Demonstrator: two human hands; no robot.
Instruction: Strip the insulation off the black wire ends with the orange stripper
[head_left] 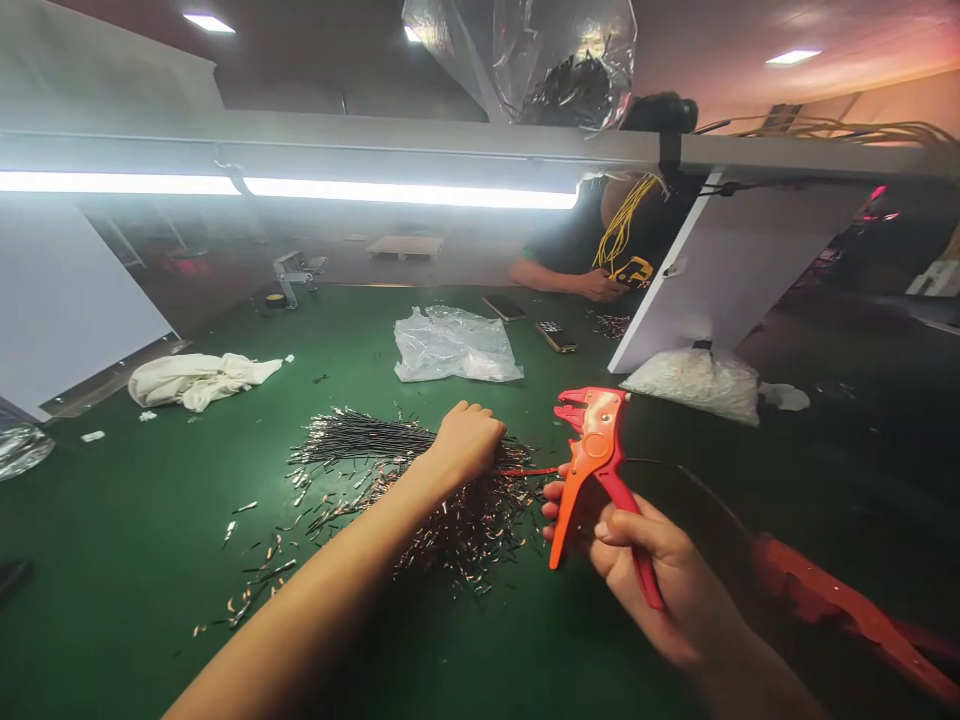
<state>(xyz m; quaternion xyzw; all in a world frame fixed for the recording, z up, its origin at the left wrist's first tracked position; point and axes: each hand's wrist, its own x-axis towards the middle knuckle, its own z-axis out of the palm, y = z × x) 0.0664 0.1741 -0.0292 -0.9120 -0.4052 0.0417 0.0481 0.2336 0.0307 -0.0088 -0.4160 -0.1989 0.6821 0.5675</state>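
Observation:
My right hand grips an orange-red wire stripper, jaws pointing up and away. My left hand is closed on a thin red wire that runs to the stripper's jaw. It rests over a heap of short black wires with bare copper ends spread on the green table. Stripped bits lie scattered to the left of the heap.
A clear plastic bag and a white cloth lie farther back. A bag of white pieces sits under a slanted white panel. Another red tool lies at right. A person's hand holds yellow wires across the table.

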